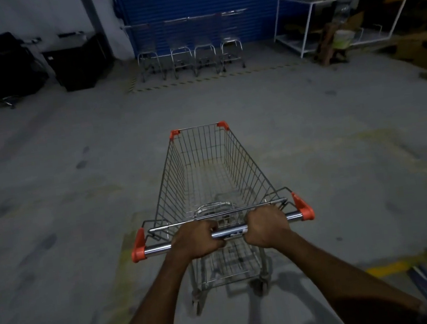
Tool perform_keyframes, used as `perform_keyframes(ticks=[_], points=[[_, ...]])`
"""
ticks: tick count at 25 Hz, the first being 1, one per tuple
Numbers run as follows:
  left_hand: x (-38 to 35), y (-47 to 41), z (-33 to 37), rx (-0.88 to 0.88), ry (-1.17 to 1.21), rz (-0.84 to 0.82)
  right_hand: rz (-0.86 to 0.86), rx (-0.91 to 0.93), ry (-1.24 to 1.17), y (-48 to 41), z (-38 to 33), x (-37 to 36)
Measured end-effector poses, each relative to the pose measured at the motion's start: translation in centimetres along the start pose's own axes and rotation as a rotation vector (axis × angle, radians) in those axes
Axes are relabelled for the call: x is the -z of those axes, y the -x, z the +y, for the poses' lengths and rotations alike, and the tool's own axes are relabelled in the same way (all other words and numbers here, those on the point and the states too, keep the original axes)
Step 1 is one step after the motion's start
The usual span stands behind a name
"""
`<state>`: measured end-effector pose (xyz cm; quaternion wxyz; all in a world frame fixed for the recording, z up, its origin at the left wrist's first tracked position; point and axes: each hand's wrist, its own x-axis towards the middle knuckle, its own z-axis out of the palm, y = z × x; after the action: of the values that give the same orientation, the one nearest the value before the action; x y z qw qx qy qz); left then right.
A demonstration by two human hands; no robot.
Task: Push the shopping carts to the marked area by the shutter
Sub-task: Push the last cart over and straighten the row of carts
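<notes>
An empty wire shopping cart (pixel 204 163) with orange corner caps stands right in front of me on the concrete floor, pointing toward the blue shutter (pixel 201 4). My left hand (pixel 196 240) grips its chrome handle bar (pixel 156 249) left of centre. My right hand (pixel 266 225) grips the bar right of centre. Several other carts (pixel 191 56) stand side by side against the shutter, inside a floor area edged with yellow-black striped tape (pixel 133 84).
Black cases and equipment (pixel 20 67) line the left wall. White metal shelving (pixel 336 12) with boxes stands right of the shutter, and cardboard boxes (pixel 425 52) sit further right. Open concrete floor lies between my cart and the taped area. A yellow floor line (pixel 389 268) runs at lower right.
</notes>
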<state>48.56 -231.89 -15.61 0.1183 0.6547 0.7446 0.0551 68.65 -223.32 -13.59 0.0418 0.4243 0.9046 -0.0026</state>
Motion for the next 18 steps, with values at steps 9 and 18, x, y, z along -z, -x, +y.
perform_keyframes(ticks=[9,18], points=[[2.5,-18.1,-1.2,-0.033,0.0,0.115,0.055,0.02,-0.042,-16.8,8.7,0.1],[5.2,-39.1,-6.4,-0.158,0.091,0.045,0.128,0.062,-0.027,-35.8,16.1,0.6]])
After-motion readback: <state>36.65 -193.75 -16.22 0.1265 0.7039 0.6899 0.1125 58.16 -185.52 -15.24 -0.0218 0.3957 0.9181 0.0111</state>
